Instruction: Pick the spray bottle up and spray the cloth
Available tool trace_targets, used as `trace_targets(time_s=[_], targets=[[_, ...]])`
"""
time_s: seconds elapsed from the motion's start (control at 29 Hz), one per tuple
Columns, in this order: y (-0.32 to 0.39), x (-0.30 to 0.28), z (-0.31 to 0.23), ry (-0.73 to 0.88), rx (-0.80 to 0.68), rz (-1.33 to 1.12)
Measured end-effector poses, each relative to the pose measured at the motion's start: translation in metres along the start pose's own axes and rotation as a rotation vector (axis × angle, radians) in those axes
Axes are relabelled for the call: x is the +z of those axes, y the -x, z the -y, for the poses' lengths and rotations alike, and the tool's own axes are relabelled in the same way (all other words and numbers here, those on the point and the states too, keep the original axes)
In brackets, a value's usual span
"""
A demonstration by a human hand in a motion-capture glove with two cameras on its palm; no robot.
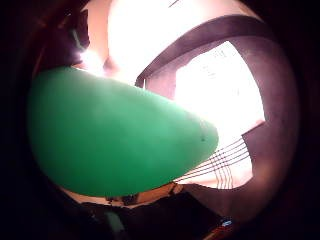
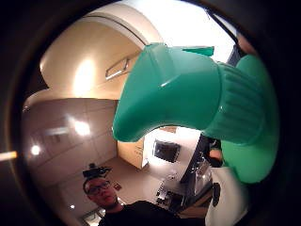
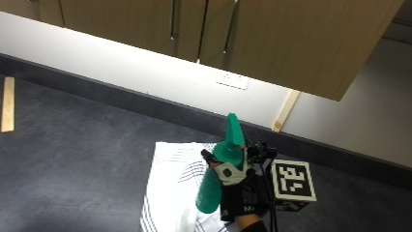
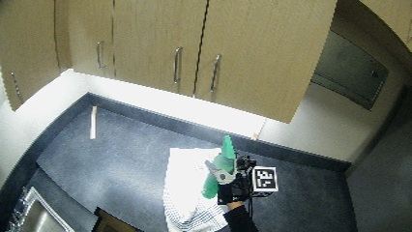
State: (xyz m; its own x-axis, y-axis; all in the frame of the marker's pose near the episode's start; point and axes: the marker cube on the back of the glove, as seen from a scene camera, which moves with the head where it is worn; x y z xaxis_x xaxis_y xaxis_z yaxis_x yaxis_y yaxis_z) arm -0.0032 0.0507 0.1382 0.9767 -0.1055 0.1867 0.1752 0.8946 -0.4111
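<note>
I am holding the green spray bottle [image 3: 219, 174] lifted over the white striped cloth [image 3: 169, 183], my gloved right hand [image 3: 237, 193] wrapping its neck, nozzle pointing toward twelve o'clock. The cloth is lying on the dark counter [image 3: 71, 145], wooden cabinets [image 3: 270, 38] hanging beyond.

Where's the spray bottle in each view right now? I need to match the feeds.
Outside view: bottle in the gloved hand, over the cloth.
Wide outside view: the same, mid-counter.
Little finger side palm view: green body beside the cloth.
Thumb side palm view: spray head fills it.
Shared landmark: the striped cloth.
</note>
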Motion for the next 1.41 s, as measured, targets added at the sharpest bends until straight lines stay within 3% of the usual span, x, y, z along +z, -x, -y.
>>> trace_targets(time_s=[0.65,1.17,1.41], targets=[[0.01,0.083,0.027,0.113,-0.038,0.047],[-0.109,0.056,0.004,0.106,0.118,-0.013],[-0.124,0.055,-0.003,0.109,0.147,-0.037]])
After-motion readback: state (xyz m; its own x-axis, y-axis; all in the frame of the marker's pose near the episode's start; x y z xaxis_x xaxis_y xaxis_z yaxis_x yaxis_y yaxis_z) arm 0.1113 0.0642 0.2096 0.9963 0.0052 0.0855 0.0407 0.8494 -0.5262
